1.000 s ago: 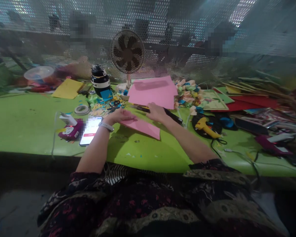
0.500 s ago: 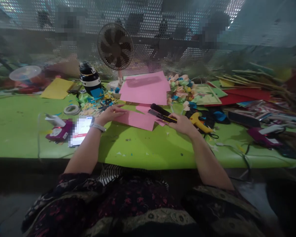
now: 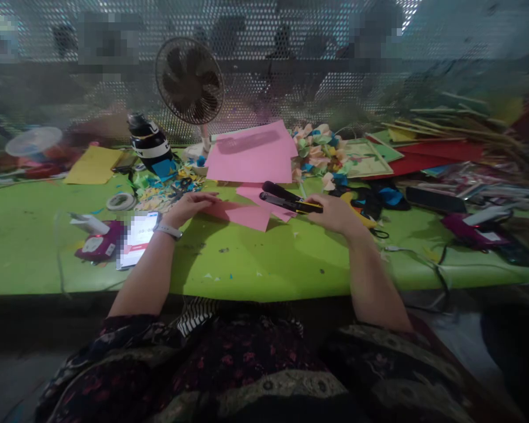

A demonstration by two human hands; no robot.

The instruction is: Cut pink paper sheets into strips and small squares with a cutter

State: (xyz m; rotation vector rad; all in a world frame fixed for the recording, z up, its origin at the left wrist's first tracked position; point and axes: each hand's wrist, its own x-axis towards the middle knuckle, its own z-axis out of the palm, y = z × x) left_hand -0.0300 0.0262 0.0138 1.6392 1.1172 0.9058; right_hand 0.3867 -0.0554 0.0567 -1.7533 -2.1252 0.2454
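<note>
My left hand [image 3: 189, 207] rests with fingers spread flat on the near left corner of a folded pink paper piece [image 3: 243, 215] on the green table [image 3: 255, 258]. My right hand [image 3: 335, 212] is closed on a black and yellow stapler [image 3: 286, 200], held just above the right end of that pink piece. A second small pink piece [image 3: 258, 194] lies under the stapler. Behind them sits a larger stack of pink sheets [image 3: 252, 157].
A phone [image 3: 137, 238] and a magenta device [image 3: 96, 247] lie left of my left wrist. A tape roll [image 3: 120, 201], paper scraps, a bottle [image 3: 150, 144] and a fan [image 3: 189, 81] stand behind. A yellow glue gun [image 3: 361, 214], paper flowers [image 3: 320, 151] and coloured sheets crowd the right.
My right hand picked up the stapler from behind the pink piece and brought it right, over the paper's right end. My left hand stayed on the paper. The view shifted right.
</note>
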